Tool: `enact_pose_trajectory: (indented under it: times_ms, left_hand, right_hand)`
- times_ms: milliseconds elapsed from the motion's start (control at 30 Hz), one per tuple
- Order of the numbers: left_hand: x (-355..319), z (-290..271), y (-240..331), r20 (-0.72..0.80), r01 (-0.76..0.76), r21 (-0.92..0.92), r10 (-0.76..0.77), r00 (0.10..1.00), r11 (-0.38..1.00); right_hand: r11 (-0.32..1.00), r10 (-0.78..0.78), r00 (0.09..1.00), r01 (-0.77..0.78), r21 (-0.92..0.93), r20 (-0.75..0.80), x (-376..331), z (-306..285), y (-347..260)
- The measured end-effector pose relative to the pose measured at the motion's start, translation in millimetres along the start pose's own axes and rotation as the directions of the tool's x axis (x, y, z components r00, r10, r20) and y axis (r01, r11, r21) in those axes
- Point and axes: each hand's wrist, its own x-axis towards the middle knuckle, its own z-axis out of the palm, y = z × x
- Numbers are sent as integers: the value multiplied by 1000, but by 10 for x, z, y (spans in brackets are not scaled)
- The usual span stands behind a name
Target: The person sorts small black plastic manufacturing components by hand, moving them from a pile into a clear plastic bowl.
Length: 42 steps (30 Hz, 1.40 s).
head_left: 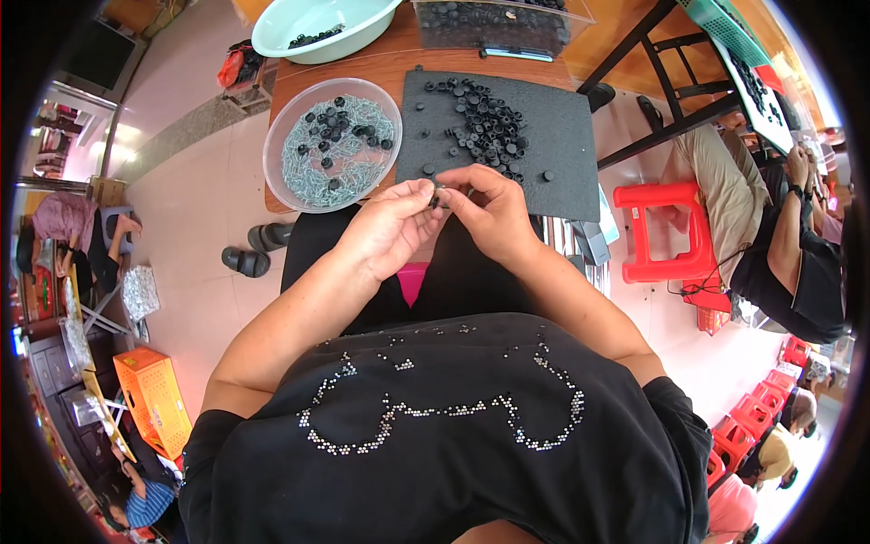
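- The left hand (390, 227) and the right hand (494, 213) meet over the lap, fingertips almost touching.
- Pinched between the fingers of both hands is a small black part (437, 195); thumb and forefinger of each hand are closed on it, the other fingers curled loosely.
- Just beyond the fingers lies a dark grey mat (562, 154) on the wooden counter (362, 68), its near edge right above the knuckles.
- On the mat, a short way past the fingertips, sits a heap of small round black caps (485, 122), with a few loose ones scattered nearer the right hand.
- To the left of the fingers and slightly farther off stands a clear round plastic bowl (276, 136), holding silvery metal pieces with black caps (340, 122) lying on top.
- Well beyond the fingers, at the far side of the counter, is a pale green basin (272, 32) with a few black pieces inside.
- Beside it, straight ahead of the fingers, is a clear flat rectangular tray (580, 16) filled with more black caps.
- Far to the right of the fingers stands a red plastic stool (657, 236) on the floor, next to a seated person (779, 254) in dark clothes.
- Low to the left of the fingers, an orange crate (154, 394) sits on the floor.
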Motion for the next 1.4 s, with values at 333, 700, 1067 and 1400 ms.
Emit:
enact_pose_trajectory:
  times_ms: [333,700,1067,1400]
  left_hand:
    - [21,35,63,-103,-50,-38,46,994,998]
    - [-24,54,35,-14,-3,-153,1,1000,988]
    - [-51,91,-34,-17,-7,-87,5,1000,996]
    - [-74,127,-69,-50,-4,-142,-3,999,990]
  right_hand:
    - [931,190,982,-177,318,-8,16,-10,85]
    - [918,145,989,-140,371,14,-17,45,19]
    - [989,25,996,-12,145,-83,-16,23,59]
    - [881,-424,901,386,-274,-96,12,18,-29]
